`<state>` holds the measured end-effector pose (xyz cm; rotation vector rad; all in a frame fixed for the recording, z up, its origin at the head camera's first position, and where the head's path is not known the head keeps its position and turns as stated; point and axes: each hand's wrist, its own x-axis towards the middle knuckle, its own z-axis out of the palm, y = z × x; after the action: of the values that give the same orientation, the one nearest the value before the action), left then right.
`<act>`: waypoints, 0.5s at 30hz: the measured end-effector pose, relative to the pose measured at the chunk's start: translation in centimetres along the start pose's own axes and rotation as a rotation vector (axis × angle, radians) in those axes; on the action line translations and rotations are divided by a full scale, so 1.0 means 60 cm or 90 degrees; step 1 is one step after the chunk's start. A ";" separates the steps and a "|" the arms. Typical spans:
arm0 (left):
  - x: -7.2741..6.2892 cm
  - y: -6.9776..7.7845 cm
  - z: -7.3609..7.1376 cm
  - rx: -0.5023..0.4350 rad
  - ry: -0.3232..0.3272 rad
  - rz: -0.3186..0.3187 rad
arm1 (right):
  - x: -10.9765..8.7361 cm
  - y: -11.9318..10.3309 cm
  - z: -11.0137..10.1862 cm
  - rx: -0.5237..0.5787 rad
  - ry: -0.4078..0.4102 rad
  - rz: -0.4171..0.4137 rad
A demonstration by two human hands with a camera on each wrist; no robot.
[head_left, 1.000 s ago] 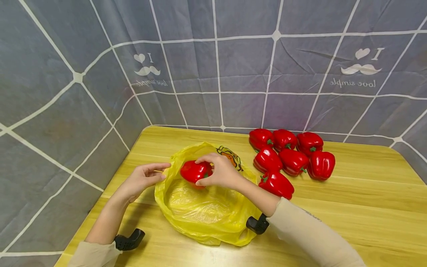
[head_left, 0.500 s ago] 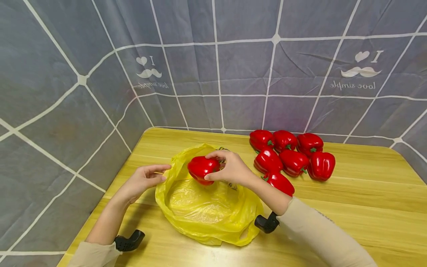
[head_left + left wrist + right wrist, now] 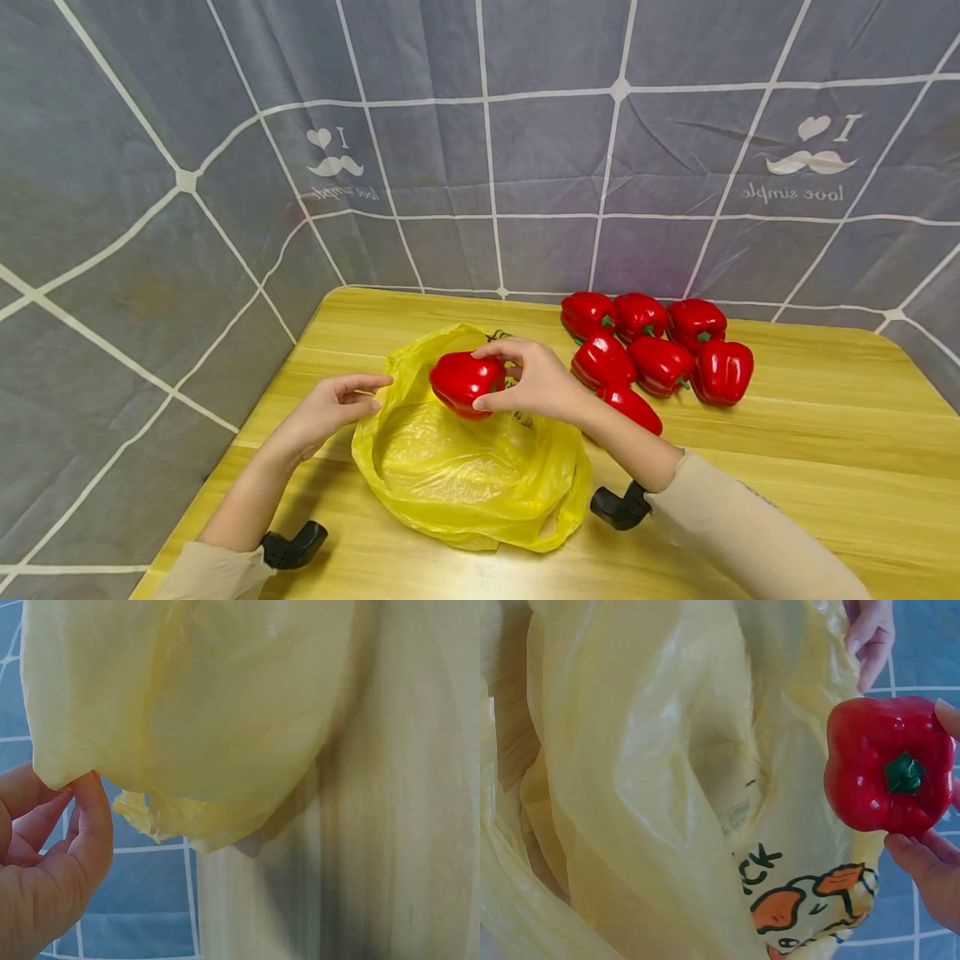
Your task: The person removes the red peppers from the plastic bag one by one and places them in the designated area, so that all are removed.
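My right hand [image 3: 536,383] grips a glossy red bell pepper [image 3: 463,383] between thumb and fingers, over the mouth of a yellow plastic bag [image 3: 472,508]. Its green stem [image 3: 904,774] faces the camera in the right wrist view. With thumb and fingertips, my left hand [image 3: 330,410] pinches the bag's left rim; the pinch shows in the left wrist view, where the bag wall [image 3: 217,697] hangs beside the hand. The bag gapes upward on the table, with a duck-like print [image 3: 810,907] on its far side. Part of its far rim is hidden behind my right hand.
Several more red bell peppers [image 3: 660,364] lie grouped at the back right of the wooden table [image 3: 810,467]; my right forearm partly covers the nearest one [image 3: 630,407]. A grey curtain with white lines [image 3: 555,167] hangs behind the table and along its left side.
My right hand has drawn the pepper a little to the right and up over the bag, turning its stem out of the head view. My left hand has shifted slightly right at the rim.
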<state>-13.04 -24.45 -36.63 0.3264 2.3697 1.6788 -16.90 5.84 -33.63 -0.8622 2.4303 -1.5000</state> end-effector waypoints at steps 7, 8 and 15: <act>0.003 -0.001 0.005 0.014 -0.002 -0.008 | -0.015 -0.005 -0.017 0.014 -0.004 0.000; 0.003 0.000 0.004 0.016 -0.001 -0.007 | -0.017 -0.005 -0.020 0.014 -0.004 -0.001; -0.003 0.003 -0.003 0.019 0.017 0.004 | -0.030 -0.002 -0.042 0.020 0.007 -0.017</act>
<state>-12.94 -24.62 -36.37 0.3180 2.4167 1.6629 -16.45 8.73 -32.57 -0.8858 2.4047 -1.5515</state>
